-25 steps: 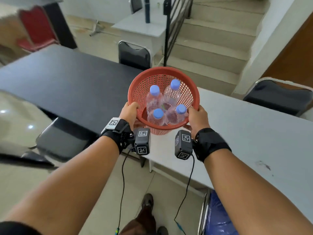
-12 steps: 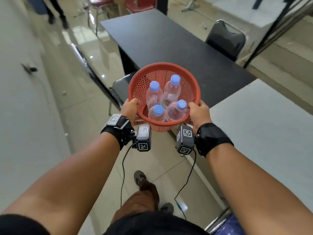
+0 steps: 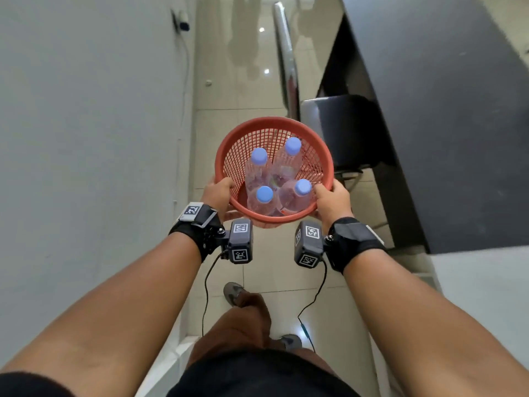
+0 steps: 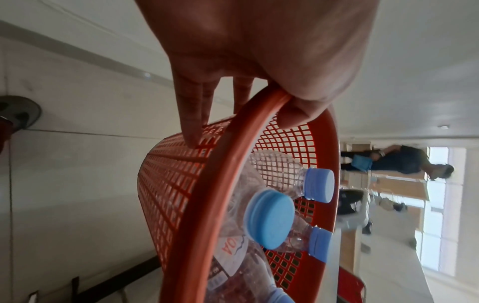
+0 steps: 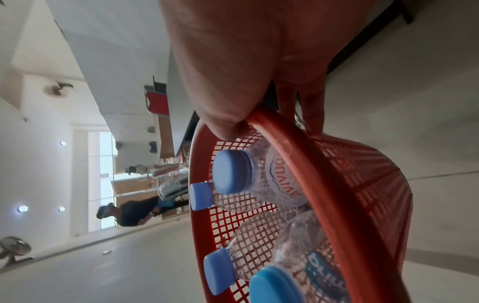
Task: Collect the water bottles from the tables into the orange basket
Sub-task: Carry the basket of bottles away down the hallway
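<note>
I carry the orange mesh basket [image 3: 229, 144] in the air in front of me, over the tiled floor. Several clear water bottles [image 3: 287, 164] with blue caps stand inside it. My left hand [image 3: 219, 193] grips the rim on the left, thumb inside and fingers under the mesh wall. My right hand [image 3: 329, 200] grips the rim on the right the same way. The left wrist view shows the basket [image 4: 181, 184], the bottles [image 4: 269, 219] and my left hand [image 4: 259, 98] pinching the rim. In the right wrist view, my right hand [image 5: 259, 114] clamps the basket [image 5: 362, 194] beside the bottles [image 5: 233, 172].
A grey wall [image 3: 86, 138] runs close on my left. A black table [image 3: 443, 110] and a black chair [image 3: 343, 130] stand to my right, with a pale table corner [image 3: 486, 282] nearer. Tiled floor [image 3: 243, 90] stretches ahead. A person [image 5: 134, 209] stands far off.
I have turned left away from the tables; the basket, held in both hands as before, now hangs over the floor aisle beside the wall instead of over the table edge.
</note>
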